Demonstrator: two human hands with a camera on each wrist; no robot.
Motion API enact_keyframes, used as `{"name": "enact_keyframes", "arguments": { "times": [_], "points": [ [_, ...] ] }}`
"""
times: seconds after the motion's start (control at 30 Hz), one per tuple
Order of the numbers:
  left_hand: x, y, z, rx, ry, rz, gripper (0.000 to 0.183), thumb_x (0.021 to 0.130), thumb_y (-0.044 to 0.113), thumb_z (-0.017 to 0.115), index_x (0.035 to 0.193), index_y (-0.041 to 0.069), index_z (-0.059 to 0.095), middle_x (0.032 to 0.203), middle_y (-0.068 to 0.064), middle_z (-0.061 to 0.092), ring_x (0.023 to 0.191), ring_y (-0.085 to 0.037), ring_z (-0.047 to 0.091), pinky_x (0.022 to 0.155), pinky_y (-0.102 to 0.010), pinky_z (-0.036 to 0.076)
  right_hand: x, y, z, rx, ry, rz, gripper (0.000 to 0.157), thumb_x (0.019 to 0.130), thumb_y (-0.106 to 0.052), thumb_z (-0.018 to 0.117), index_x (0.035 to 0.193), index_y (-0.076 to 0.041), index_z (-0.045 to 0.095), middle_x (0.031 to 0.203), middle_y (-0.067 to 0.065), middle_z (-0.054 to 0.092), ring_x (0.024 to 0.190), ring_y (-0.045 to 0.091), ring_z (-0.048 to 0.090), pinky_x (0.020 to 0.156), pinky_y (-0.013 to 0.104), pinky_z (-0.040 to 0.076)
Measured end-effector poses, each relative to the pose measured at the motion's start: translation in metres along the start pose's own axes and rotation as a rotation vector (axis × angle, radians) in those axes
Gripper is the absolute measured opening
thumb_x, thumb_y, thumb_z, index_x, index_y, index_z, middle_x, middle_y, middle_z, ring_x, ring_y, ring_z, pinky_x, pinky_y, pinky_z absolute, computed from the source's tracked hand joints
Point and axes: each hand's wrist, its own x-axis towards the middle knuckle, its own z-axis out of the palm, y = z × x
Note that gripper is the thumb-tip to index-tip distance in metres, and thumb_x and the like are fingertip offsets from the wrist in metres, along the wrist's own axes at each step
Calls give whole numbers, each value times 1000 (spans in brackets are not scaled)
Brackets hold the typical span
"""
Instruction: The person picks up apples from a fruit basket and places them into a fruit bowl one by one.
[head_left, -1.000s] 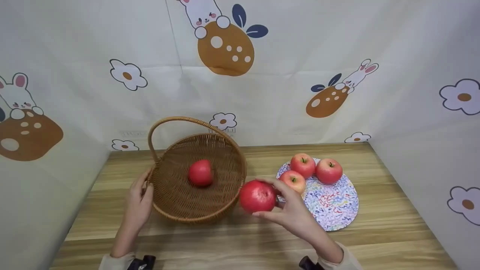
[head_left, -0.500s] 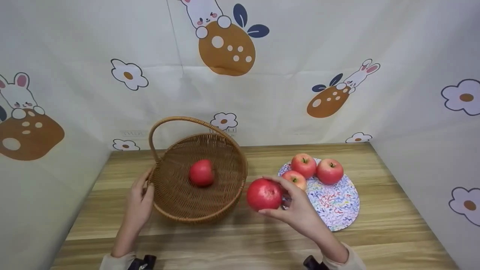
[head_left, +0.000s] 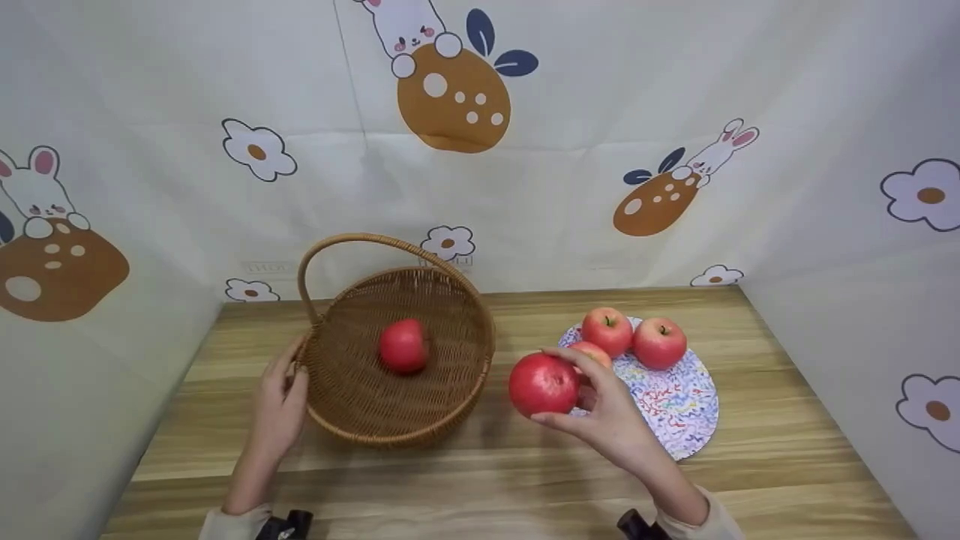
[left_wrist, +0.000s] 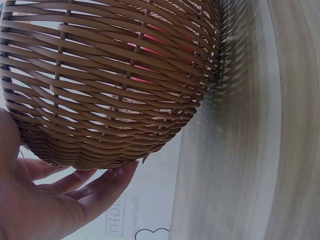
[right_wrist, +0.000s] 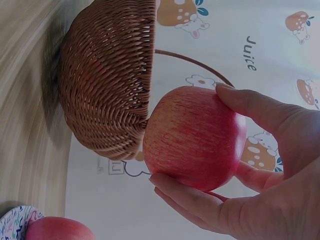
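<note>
My right hand [head_left: 607, 409] holds a red apple [head_left: 544, 385] between thumb and fingers, raised above the table between basket and plate. In the right wrist view, the thumb lies on one side of the apple [right_wrist: 192, 137] and the fingers on the other. My left hand [head_left: 281, 405] grips the left rim of a brown wicker basket [head_left: 352, 394] with a tall arched handle. The left wrist view has its fingers [left_wrist: 107, 192] against the woven side; the thumb is out of sight there. One red apple [head_left: 403, 346] lies inside the basket.
A round, colour-speckled plate [head_left: 679, 409] to the right bears an apple [head_left: 607, 331] at the back, another apple [head_left: 660, 343] beside it, and a third apple [head_left: 592, 354] partly behind my right hand. Printed cloth walls [head_left: 555, 187] enclose the wooden table [head_left: 450, 495].
My right hand has moved right with its apple, away from the basket rim and closer to the plate. The left hand and basket stay where they were.
</note>
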Motion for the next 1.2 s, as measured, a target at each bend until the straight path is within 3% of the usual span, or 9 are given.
{"name": "enact_keyframes", "arguments": {
  "times": [0.27,0.47,0.7,0.87,1.2],
  "points": [
    [1,-3,0,24,-10,-22,50,103,-4,43,152,-15,44,150,-42,45,132,-53,51,97,-17,51,0,2,-9,-59,24,6,69,78,-1,91,140,-4,61,148,22,52,123,44,63,97,48,60],
    [0,-1,0,16,-14,-35,49,103,-4,43,152,-15,44,150,-41,45,130,-51,53,93,-13,49,-1,5,-17,-106,56,13,69,78,-2,92,140,-6,62,145,22,56,122,41,62,93,44,62],
    [0,1,-2,31,-25,-64,49,105,-3,42,154,-12,43,153,-38,46,134,-48,52,101,-24,52,-2,6,-26,-124,101,51,70,77,-3,93,140,-9,63,146,18,56,124,39,61,92,47,62],
    [-1,3,-1,28,-14,-58,49,105,-2,41,153,-13,43,151,-38,48,125,-48,58,89,-11,46,-3,7,-32,-138,110,60,72,77,-3,93,142,-10,63,147,18,56,123,38,62,91,45,63],
    [0,3,-1,52,-17,-77,50,106,0,41,154,-12,43,151,-39,47,127,-48,56,91,-16,48,-3,11,-41,-135,124,64,71,78,-3,92,142,-9,63,147,16,58,120,39,64,90,46,63]
  ]
}}
